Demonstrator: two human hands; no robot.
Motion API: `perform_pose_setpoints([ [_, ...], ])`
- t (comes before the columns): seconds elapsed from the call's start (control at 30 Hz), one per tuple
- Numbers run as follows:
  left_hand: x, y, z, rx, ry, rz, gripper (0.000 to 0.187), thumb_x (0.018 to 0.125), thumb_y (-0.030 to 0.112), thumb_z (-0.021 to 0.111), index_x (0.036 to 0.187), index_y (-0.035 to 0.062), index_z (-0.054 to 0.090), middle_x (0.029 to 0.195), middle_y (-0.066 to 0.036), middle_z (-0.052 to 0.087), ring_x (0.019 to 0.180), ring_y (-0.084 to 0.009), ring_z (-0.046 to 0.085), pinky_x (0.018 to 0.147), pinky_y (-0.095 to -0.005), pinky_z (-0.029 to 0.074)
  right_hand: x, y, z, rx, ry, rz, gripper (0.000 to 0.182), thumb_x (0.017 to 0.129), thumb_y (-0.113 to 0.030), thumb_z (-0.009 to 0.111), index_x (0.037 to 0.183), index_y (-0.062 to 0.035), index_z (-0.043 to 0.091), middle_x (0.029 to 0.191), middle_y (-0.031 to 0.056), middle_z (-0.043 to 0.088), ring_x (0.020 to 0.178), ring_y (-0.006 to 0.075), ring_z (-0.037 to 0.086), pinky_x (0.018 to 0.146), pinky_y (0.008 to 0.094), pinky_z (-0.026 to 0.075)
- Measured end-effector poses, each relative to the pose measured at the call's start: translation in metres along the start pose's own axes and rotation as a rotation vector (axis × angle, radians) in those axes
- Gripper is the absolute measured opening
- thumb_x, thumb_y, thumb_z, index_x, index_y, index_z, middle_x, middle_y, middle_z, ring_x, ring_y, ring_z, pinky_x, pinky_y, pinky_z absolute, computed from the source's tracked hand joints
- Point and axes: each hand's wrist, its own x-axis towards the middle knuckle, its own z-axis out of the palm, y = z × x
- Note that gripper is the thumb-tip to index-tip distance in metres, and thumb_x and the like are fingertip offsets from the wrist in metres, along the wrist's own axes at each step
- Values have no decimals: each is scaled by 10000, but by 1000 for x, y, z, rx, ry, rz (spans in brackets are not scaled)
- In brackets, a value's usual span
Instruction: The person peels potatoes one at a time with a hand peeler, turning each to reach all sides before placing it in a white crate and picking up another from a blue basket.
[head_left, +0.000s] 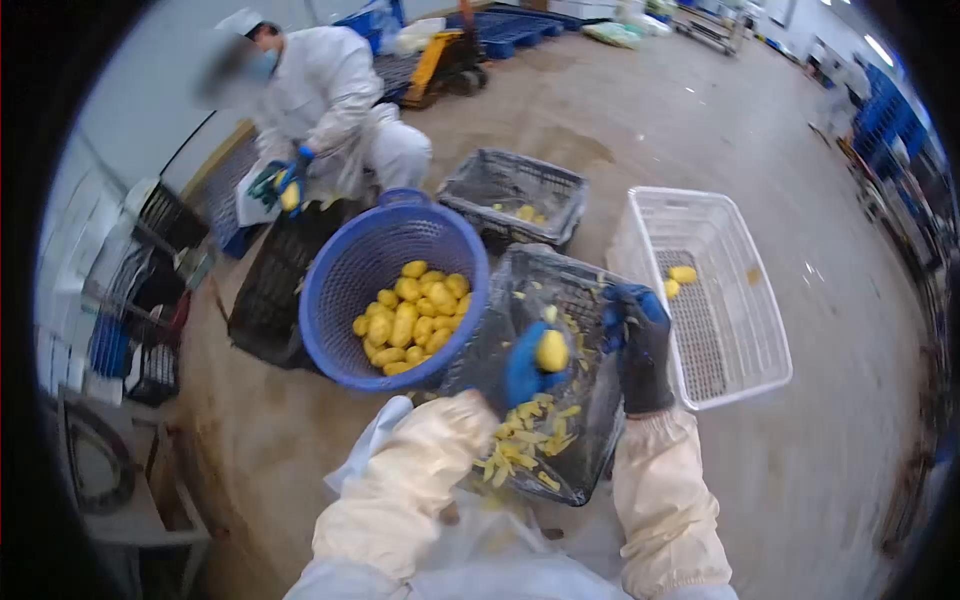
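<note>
My left hand (524, 372), in a blue glove, is closed around a yellow peeled potato (551, 351). It is over a black crate (590, 455) holding yellow peelings (525, 440). My right hand (642, 350), in a dark blue glove, is at the crate's right side with its fingers curled; what they hold, if anything, cannot be made out. To the left, a blue perforated basket (330, 345) contains many yellow potatoes (415, 318). On the right, a white crate (755, 330) has a few potatoes (682, 274) inside.
Another black crate (515, 165) with some yellow pieces stands behind. A co-worker (325, 95) in white crouches at the upper left, holding a potato (289, 195) over a dark crate (275, 290). Farther back is a yellow pallet jack (432, 65).
</note>
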Motion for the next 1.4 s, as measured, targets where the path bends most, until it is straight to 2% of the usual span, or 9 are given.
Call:
perform_pose_setpoints([
  [0.03,53,-77,-62,660,85,537,430,950,432,495,1231,109,526,1136,-64,591,1000,-223,596,863,-409,519,-5,-7,1,64,-36,33,147,916,-148,565,892,-23,637,716,19,588,558,67,500,504,187,386],
  [0.07,37,-30,2,5,-111,-52,421,968,388,482,1266,92,505,1160,-69,579,1048,-190,579,899,-390,501,-4,-1,-1,36,-35,60,161,930,-156,537,915,-27,633,730,5,583,583,57,501,523,179,380],
  [0.17,47,14,71,-272,-435,-24,379,984,329,468,1259,74,517,1124,-71,595,1020,-148,578,896,-330,489,2,4,-4,-124,-57,-213,280,974,-273,448,984,-41,604,807,-43,525,625,22,432,518,171,341],
  [0.27,26,79,44,855,-6,289,319,977,246,473,1221,53,546,1069,-72,621,953,-124,580,862,-286,473,-2,-10,-9,-11,-76,-14,312,978,-318,461,1047,-42,590,757,-51,475,599,25,399,502,174,324],
  [0.47,8,198,-212,2120,412,424,274,920,289,500,913,44,624,884,-183,640,819,-329,618,752,-393,475,-4,2,-12,251,-86,163,256,986,-273,451,1033,-61,585,783,-36,525,610,26,431,507,163,338],
  [0.67,14,205,-456,2067,600,-171,690,704,466,674,1252,71,534,1291,-227,522,1168,-389,526,966,-484,433,-2,24,19,-240,41,30,295,980,-333,461,1025,-69,586,776,-30,522,608,46,445,516,182,359],
  [0.77,12,205,-442,2067,708,-652,1035,685,452,686,1482,46,164,1455,-223,342,1325,-345,380,1092,-415,319,1,18,24,-166,-113,242,264,981,-272,455,987,-49,597,736,-11,524,595,64,464,525,200,381],
  [1.17,28,167,-455,2336,687,-804,902,686,394,724,1422,66,318,1468,-235,299,1391,-376,250,1090,-407,332,6,27,49,14,-114,474,260,967,-269,496,968,-27,592,695,-5,520,541,54,445,503,192,392],
  [1.4,-5,192,-271,1650,550,116,727,725,368,721,1298,7,460,1207,-246,548,1128,-367,525,959,-407,428,5,39,39,64,-232,418,244,960,-252,509,959,-31,612,730,20,567,561,71,496,498,203,410],
])
